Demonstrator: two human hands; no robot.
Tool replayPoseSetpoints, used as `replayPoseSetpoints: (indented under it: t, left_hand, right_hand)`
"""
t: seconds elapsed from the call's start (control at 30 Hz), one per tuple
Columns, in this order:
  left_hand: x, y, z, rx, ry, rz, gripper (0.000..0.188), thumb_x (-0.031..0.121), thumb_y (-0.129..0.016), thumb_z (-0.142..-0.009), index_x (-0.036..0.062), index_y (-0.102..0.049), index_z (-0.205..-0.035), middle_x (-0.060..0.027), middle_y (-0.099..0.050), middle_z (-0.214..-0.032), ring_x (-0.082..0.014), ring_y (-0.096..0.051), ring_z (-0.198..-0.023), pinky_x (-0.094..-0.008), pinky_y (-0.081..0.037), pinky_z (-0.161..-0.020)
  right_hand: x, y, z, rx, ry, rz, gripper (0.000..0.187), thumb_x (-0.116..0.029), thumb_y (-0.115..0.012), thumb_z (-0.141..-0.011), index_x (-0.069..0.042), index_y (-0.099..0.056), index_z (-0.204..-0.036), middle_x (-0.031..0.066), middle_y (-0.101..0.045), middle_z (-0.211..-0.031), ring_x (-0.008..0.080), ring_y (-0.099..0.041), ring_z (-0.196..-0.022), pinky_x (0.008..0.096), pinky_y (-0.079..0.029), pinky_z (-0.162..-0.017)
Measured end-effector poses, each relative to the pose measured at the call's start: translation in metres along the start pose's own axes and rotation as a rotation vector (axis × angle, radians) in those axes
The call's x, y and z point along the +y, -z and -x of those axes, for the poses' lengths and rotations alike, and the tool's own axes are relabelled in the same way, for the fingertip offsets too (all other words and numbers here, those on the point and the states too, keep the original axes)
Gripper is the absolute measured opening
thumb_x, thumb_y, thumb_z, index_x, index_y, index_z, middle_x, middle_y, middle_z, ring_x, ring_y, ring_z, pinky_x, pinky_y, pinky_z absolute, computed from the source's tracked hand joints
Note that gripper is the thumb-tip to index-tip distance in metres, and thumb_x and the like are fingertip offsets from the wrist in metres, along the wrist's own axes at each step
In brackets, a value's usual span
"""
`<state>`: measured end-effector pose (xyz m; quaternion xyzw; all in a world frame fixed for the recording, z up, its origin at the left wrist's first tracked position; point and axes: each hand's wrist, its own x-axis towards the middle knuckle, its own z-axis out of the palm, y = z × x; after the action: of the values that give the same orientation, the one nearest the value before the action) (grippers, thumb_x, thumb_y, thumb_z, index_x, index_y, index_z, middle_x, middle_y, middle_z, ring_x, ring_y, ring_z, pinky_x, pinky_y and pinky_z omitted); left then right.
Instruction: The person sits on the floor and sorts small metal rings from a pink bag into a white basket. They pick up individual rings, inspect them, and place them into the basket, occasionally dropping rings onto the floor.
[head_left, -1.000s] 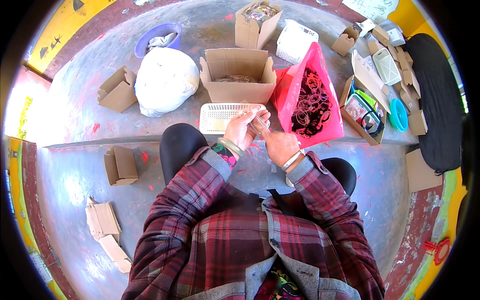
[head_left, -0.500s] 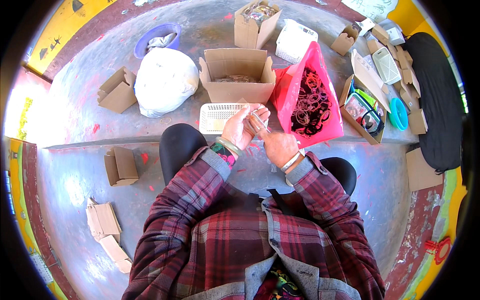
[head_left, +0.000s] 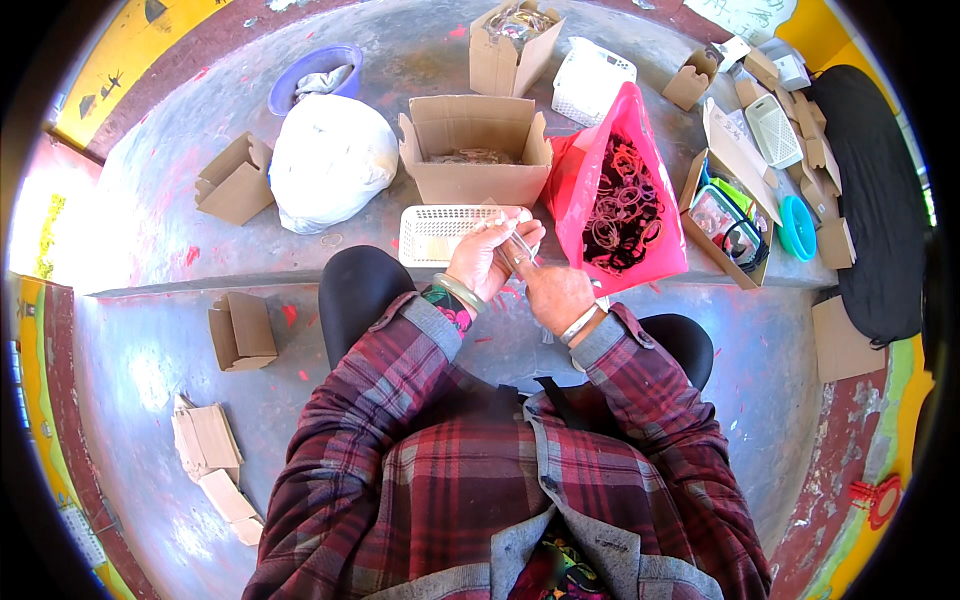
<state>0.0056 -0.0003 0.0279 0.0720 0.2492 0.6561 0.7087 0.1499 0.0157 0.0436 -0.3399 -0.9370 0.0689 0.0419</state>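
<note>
A room with a scuffed grey concrete floor (head_left: 150,380), flecked with red, rises one step to a raised grey concrete platform (head_left: 150,240). A person in red-and-grey plaid sleeves (head_left: 365,375) faces the step, both hands close together near its edge. The left hand (head_left: 483,256), palm partly turned up, has its thumb and fingers closed on a thin, clear, shiny strip-like item (head_left: 519,250); its exact kind is too small to tell. The right hand (head_left: 558,297), back upward, pinches the lower end of the same item. Partly behind the left hand sits a shallow, white plastic lattice basket (head_left: 415,242). Beyond the basket stands an open brown cardboard box (head_left: 475,185) with something pale inside. To the right, a bright pink bag (head_left: 572,205) gapes open, showing tangled dark, red and pink loops (head_left: 622,215). To the left rests a bulging white sack (head_left: 335,165), near a purple round basin (head_left: 285,92).
</note>
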Motion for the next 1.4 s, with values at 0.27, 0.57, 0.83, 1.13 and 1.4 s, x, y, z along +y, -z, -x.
replayPoseSetpoints:
  t: [0.27, 0.57, 0.83, 1.13, 1.4]
  left_hand:
    - [-0.004, 0.007, -0.003, 0.031, 0.024, -0.02, 0.029, 0.012, -0.05, -0.087, -0.001, -0.047, -0.112, -0.018, -0.055, -0.108, -0.0289, -0.055, -0.101, -0.0384, -0.044, -0.088]
    - [0.011, 0.009, -0.009, 0.052, -0.178, 0.122, 0.035, 0.015, -0.053, -0.086, 0.002, -0.043, -0.117, -0.0135, -0.053, -0.116, -0.0273, -0.047, -0.113, -0.0399, -0.037, -0.095]
    - [0.001, 0.0, -0.007, -0.056, -0.218, 0.069, 0.043, 0.02, -0.054, -0.086, 0.0026, -0.038, -0.122, -0.0145, -0.047, -0.122, -0.0256, -0.043, -0.116, -0.0395, -0.034, -0.099]
    - [0.003, 0.006, -0.006, -0.044, -0.157, -0.093, 0.045, 0.022, -0.057, -0.085, 0.0021, -0.04, -0.121, -0.0131, -0.053, -0.114, -0.0216, -0.051, -0.103, -0.0335, -0.04, -0.088]
    - [0.013, 0.0, -0.003, -0.158, -0.472, -1.298, 0.048, 0.013, -0.064, -0.079, 0.0046, -0.045, -0.123, -0.0111, -0.048, -0.125, -0.0211, -0.043, -0.117, -0.0311, -0.035, -0.095]
  right_hand:
    - [-0.002, 0.0, -0.001, -0.05, -0.037, -0.008, 0.038, -0.013, -0.044, -0.08, -0.013, -0.048, -0.118, 0.0126, -0.059, -0.061, 0.0302, -0.06, -0.056, 0.0438, -0.045, -0.048]
    - [0.01, 0.015, -0.01, 0.341, -0.312, -1.01, 0.038, -0.015, -0.057, -0.079, -0.007, -0.05, -0.115, 0.0061, -0.059, -0.068, 0.015, -0.056, -0.059, 0.0299, -0.043, -0.05]
    - [0.013, 0.003, -0.012, 0.028, -0.521, -1.84, 0.027, -0.021, -0.059, -0.084, -0.006, -0.056, -0.106, 0.0048, -0.064, -0.092, 0.0139, -0.061, -0.083, 0.023, -0.043, -0.06]
    - [0.038, 0.014, -0.021, 0.35, -0.415, -1.391, 0.014, -0.009, -0.055, -0.085, 0.0, -0.062, -0.093, -0.001, -0.06, -0.075, 0.0048, -0.053, -0.065, 0.02, -0.042, -0.055]
    - [0.078, 0.04, -0.005, 0.123, 0.041, -0.437, 0.013, -0.015, -0.051, -0.078, -0.006, -0.06, -0.081, 0.0156, -0.059, -0.074, 0.0339, -0.058, -0.071, 0.0424, -0.045, -0.062]
